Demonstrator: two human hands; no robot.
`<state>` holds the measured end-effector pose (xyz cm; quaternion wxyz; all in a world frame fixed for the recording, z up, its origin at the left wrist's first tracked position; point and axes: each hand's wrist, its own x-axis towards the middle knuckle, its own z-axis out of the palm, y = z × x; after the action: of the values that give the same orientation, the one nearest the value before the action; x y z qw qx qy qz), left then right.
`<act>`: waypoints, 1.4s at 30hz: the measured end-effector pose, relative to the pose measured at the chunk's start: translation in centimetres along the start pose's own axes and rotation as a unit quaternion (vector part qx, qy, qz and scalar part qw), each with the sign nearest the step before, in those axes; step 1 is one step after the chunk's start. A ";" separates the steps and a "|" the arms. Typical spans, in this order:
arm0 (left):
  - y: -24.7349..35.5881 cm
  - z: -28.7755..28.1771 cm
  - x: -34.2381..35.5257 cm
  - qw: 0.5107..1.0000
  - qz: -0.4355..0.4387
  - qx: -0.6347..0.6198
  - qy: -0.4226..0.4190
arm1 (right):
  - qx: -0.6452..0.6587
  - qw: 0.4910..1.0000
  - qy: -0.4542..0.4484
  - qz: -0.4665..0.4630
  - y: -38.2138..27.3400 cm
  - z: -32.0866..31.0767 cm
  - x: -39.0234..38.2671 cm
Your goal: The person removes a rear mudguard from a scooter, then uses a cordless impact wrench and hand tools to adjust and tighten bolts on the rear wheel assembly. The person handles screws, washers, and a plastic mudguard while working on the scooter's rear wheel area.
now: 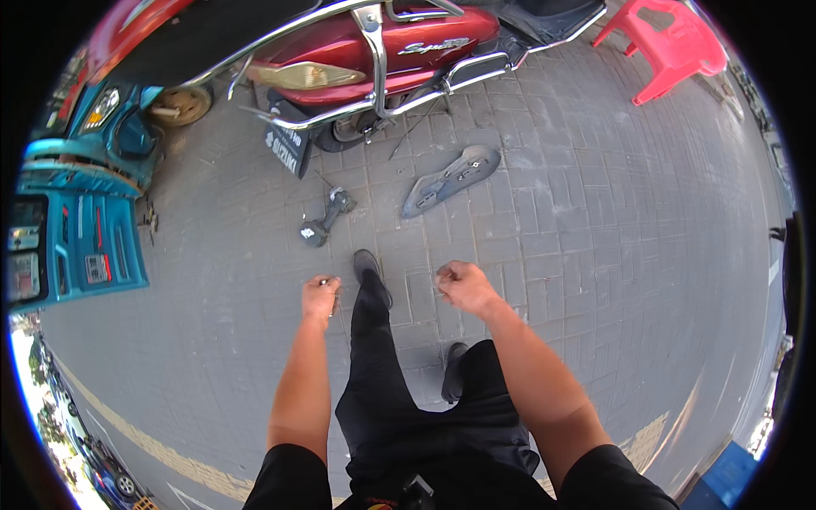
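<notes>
My left hand (320,297) is closed in a fist above the paving, left of my forward shoe. A small bit of something metallic shows at its fingers, too little to name. My right hand (463,287) is raised to the right, its fingers curled together; whatever lies in them, if anything, is hidden. Farther out on the ground lies a black cordless drill (327,219), a thin bit pointing away from me. To its right rests a long, curved grey plastic panel (450,181) with small holes or fittings along it. Neither hand touches the drill or the panel.
A red motor scooter (416,51) with chrome guard bars (374,59) stands across the far side. At left are a teal three-wheeled vehicle (115,127) and its teal panel (93,246). A pink plastic chair (667,51) stands far right. Grey paving blocks (578,229) cover the ground.
</notes>
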<state>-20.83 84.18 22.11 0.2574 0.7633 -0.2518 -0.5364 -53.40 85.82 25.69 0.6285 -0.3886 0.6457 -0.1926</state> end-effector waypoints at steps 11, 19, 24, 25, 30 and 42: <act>-1.3 4.8 39.8 0.861 0.128 0.492 -0.008 | 0.192 0.970 -0.099 0.107 7.2 11.6 33.6; -7.8 5.5 50.4 0.966 -0.016 0.256 -0.004 | 0.124 0.955 -0.252 0.098 15.5 17.8 45.4; -8.0 7.4 47.6 0.978 -0.065 0.175 -0.094 | 0.164 0.970 -0.169 0.057 15.1 22.7 46.6; -8.2 8.3 46.3 0.976 -0.072 0.159 -0.132 | 0.267 0.951 -0.140 0.067 15.2 23.1 46.4; -8.4 13.0 44.1 0.952 -0.057 0.180 -0.240 | 0.562 0.816 -0.114 0.073 16.9 20.0 46.6; -10.9 16.1 52.1 0.952 -0.074 -0.292 0.047 | 0.451 0.885 -0.073 0.089 18.2 14.5 44.9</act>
<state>-19.38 55.88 -25.72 0.4405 0.6956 -0.0149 -0.5673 -40.05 67.27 -19.37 0.7958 -0.0175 0.4732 -0.3774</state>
